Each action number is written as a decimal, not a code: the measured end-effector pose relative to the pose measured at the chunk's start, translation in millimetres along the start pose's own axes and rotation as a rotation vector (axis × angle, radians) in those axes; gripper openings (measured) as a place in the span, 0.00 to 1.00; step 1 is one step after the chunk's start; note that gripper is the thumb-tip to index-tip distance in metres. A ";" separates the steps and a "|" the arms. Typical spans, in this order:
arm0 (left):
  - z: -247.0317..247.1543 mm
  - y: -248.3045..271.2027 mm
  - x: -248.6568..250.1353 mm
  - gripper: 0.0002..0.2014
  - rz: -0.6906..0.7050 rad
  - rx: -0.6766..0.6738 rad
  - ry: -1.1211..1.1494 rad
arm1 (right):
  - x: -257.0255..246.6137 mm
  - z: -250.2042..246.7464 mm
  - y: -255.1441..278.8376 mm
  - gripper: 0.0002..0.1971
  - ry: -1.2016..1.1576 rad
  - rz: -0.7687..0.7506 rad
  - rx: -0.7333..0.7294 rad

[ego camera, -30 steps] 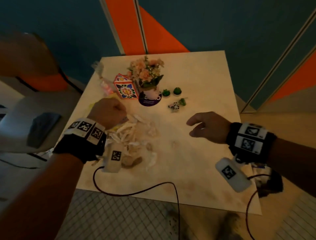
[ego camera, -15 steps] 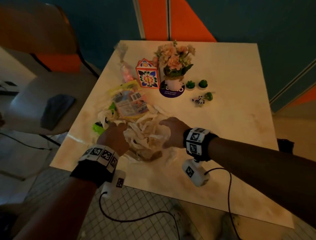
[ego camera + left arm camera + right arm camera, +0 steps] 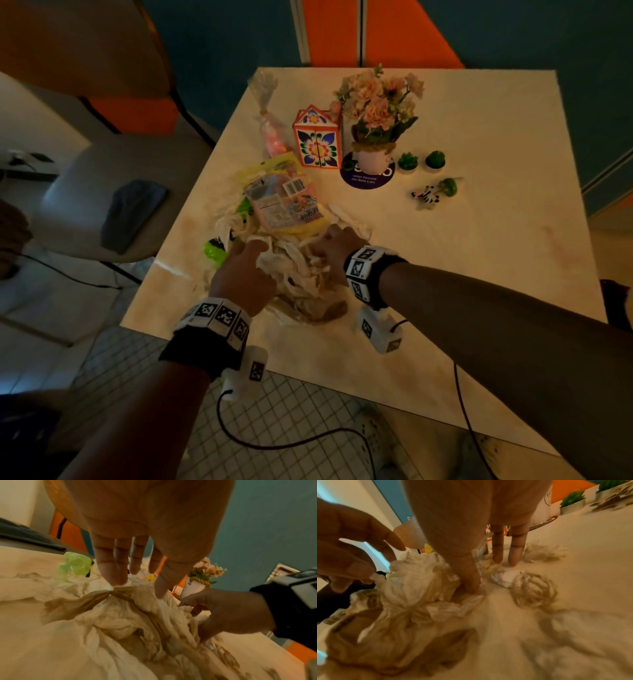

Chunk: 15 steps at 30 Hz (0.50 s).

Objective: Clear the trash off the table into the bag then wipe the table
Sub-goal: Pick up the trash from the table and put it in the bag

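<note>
A heap of crumpled, stained tissues [image 3: 301,277] lies near the table's [image 3: 479,274] front left. My left hand [image 3: 255,251] comes at the heap from the left; in the left wrist view its straight fingers and thumb [image 3: 139,586] touch the top of the tissues [image 3: 128,622]. My right hand [image 3: 325,240] presses in from the right. In the right wrist view its thumb digs into the tissues [image 3: 412,588] and two straight fingers [image 3: 513,555] reach the tabletop. A yellow snack wrapper [image 3: 284,202] and a green plastic piece [image 3: 214,251] lie just beyond the heap.
Behind the heap stand a clear packet with pink contents [image 3: 270,137], a flower-patterned box [image 3: 317,144], a flower pot [image 3: 373,161] on a purple disc, two small green plants [image 3: 407,161] and a zebra figure [image 3: 426,197]. A chair with a blue cloth [image 3: 130,212] is on the left.
My right hand crossed from the table's right side to the heap. The left hand slid to the heap's left side, and both now press closer together on the tissues.
</note>
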State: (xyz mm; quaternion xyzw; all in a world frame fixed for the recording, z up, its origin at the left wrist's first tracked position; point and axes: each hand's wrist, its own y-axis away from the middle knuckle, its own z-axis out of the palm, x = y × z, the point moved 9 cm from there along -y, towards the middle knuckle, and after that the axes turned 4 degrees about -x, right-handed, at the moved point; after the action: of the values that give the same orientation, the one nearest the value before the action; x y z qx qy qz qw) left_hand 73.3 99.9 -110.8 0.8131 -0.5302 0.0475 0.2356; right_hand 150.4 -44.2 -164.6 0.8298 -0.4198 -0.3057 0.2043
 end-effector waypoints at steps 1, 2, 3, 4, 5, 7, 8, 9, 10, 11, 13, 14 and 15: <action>7.9 -0.1 6.3 0.33 0.047 -0.054 0.010 | 1.4 -1.1 1.5 0.24 -0.028 -0.001 0.008; 17.2 0.0 12.5 0.38 0.074 -0.118 -0.008 | 1.6 -2.4 5.0 0.22 -0.049 -0.001 0.005; 25.8 0.6 17.9 0.42 0.085 -0.177 -0.049 | 1.3 -4.5 7.0 0.19 -0.071 -0.016 0.020; 33.5 -0.5 21.7 0.45 0.085 -0.218 -0.092 | 3.3 -5.7 6.6 0.15 -0.090 -0.008 0.027; 39.4 -2.1 24.8 0.45 0.081 -0.241 -0.126 | 5.6 -8.3 7.0 0.08 -0.097 -0.011 0.036; 48.7 -6.8 28.2 0.42 0.056 -0.263 -0.174 | 14.2 -12.3 9.2 0.10 -0.135 0.017 0.031; 51.9 -8.8 28.7 0.38 0.044 -0.263 -0.193 | 18.5 -15.8 13.5 0.10 -0.154 0.036 0.025; 53.7 -10.9 30.2 0.33 0.037 -0.254 -0.199 | 23.3 -21.7 17.7 0.08 -0.168 0.042 0.052; 54.9 -13.4 31.7 0.28 0.032 -0.240 -0.191 | 29.1 -28.1 22.8 0.07 -0.181 0.055 0.079; 54.3 -14.3 32.3 0.24 0.034 -0.223 -0.168 | 32.5 -32.7 27.6 0.08 -0.208 0.054 0.103; 49.2 -15.2 42.5 0.18 0.079 -0.172 -0.121 | 43.6 -38.1 36.2 0.10 -0.264 0.065 0.128; 44.4 -15.7 47.8 0.15 0.101 -0.142 -0.101 | 48.1 -41.3 40.6 0.11 -0.272 0.076 0.140; 38.2 -16.6 52.1 0.12 0.111 -0.118 -0.071 | 52.2 -44.6 44.5 0.12 -0.274 0.072 0.156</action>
State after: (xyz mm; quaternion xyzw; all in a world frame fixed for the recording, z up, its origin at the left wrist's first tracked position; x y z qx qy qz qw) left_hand 104.0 45.0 -133.0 0.7683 -0.5844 0.0006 0.2611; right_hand 179.2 -108.5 -123.0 0.7781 -0.4956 -0.3752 0.0908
